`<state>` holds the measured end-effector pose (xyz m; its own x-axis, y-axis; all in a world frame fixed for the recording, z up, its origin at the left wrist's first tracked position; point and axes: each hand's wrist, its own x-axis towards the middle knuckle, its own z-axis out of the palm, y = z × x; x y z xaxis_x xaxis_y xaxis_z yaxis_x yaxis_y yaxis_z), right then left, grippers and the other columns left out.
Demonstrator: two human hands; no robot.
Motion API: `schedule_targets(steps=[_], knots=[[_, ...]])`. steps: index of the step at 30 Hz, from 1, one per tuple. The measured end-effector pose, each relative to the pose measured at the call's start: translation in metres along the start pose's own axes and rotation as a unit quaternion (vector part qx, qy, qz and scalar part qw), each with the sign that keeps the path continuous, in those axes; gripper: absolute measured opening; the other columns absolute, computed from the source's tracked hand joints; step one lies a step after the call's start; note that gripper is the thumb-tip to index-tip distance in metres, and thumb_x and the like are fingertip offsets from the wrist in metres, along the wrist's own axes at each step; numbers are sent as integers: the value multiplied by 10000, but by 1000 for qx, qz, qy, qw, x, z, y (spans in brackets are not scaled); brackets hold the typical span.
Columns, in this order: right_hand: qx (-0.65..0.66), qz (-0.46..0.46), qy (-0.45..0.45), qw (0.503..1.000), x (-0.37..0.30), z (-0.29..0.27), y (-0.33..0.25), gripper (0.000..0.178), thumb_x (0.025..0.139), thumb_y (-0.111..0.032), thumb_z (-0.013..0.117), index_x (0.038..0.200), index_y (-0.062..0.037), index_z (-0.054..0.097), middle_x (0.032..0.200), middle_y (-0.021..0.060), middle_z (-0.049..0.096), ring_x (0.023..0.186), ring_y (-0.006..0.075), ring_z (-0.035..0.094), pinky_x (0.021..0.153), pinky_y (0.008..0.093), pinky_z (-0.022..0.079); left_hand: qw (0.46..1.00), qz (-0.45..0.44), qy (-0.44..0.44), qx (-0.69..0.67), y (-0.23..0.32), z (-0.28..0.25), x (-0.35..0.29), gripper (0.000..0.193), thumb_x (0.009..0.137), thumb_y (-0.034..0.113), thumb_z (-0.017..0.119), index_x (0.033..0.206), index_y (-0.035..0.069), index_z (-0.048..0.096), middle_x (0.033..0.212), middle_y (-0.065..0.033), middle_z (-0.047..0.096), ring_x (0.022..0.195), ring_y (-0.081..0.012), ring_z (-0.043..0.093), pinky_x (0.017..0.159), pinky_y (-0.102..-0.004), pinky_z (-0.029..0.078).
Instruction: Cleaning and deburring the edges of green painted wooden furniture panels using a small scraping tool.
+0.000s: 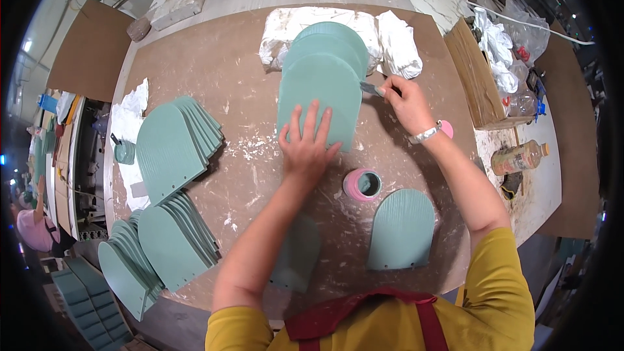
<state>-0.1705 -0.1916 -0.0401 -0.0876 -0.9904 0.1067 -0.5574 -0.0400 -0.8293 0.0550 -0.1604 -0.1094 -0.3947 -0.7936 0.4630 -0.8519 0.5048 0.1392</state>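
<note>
My left hand [307, 145] lies flat, fingers spread, on a pale green arch-topped panel [320, 84]. Another green arched piece [331, 36] shows behind its top edge, and both rest against a white wrapped bundle [276, 38]. My right hand [406, 101] pinches a small putty knife [369, 88], its grey blade touching the panel's right edge; most of the handle is hidden in my fingers. Nearer to me stands an open pink jar [354, 185] with green paste inside. A single green arched panel [403, 231] with small holes along its straight edge lies to the jar's right.
Stacks of green arched panels [170, 146] fan out on the left, beside a small green-smeared cup [124, 152] on white paper. A pink disc [446, 129] lies by my right wrist. On the right are a cardboard box [484, 84] of plastic bags and a lying bottle [519, 158].
</note>
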Motion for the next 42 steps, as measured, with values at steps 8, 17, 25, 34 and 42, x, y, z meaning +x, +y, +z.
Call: schedule_targets(steps=[8,17,25,34,42], knots=[[-5,-18,5,1000,-7,8,9,156,860,-116,574,819,33,551,631,102,513,589,173,448,588,322,401,1000,2,1,4,-1,0,1,704,719,409,697,1325,134,468,1424,-104,353,1261,-348,354,951,-494,298],[43,33,5,998,-16,9,15,166,868,-124,571,805,29,560,633,73,548,603,129,483,584,304,405,1000,2,-8,-12,1,-4,2,674,741,395,681,1322,125,471,1426,-108,347,1262,-358,346,949,-503,297],[76,42,24,996,-25,17,11,168,875,-117,559,780,22,558,609,47,552,580,108,486,567,283,407,1000,-3,-18,-6,0,-6,3,678,749,408,672,1333,137,460,1426,-102,347,1269,-355,340,952,-508,296],[101,38,17,994,-32,19,9,173,869,-126,565,763,11,560,598,40,557,569,93,495,555,270,409,1000,-11,-25,9,1,-5,2,690,750,397,677,1350,153,437,1434,-91,334,1279,-353,324,972,-502,283],[139,71,-1,988,-38,18,13,165,870,-120,560,773,13,566,593,38,556,562,100,495,551,269,408,999,-17,-42,1,4,-6,2,694,750,360,701,1348,135,432,1445,-98,311,1303,-360,286,977,-514,277]])
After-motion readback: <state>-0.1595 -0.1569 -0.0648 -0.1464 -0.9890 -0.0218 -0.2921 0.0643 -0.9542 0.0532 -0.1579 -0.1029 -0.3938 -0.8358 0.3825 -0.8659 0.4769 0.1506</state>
